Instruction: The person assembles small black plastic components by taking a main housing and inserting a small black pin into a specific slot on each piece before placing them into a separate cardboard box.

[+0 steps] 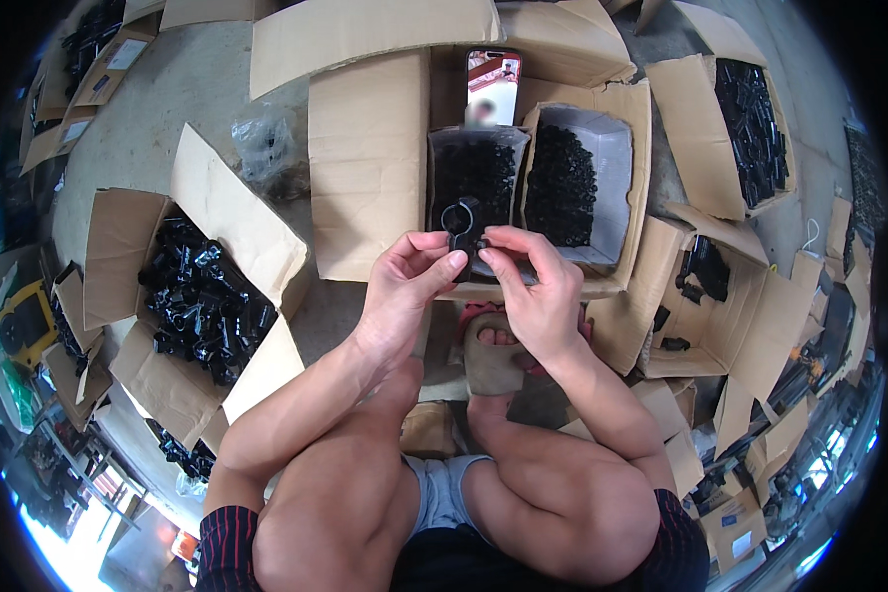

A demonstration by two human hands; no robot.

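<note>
Open cardboard boxes (217,212) heaped with black plastic parts crowd a concrete floor (192,84) — a phone (492,87) propped upright behind two smaller boxes (617,148), a crumpled clear bag (264,143) lying nearby.

We see a black clamp piece (461,229) against brown cardboard boxes (370,163) — one box (612,148) lined pale grey inside, others heaped with glossy black parts (202,301). The floor (183,94) is dull grey. Our sleeves (229,548) are dark with thin red stripes — the shorts (442,488) grey-blue, the sandal (488,360) tan.
</note>
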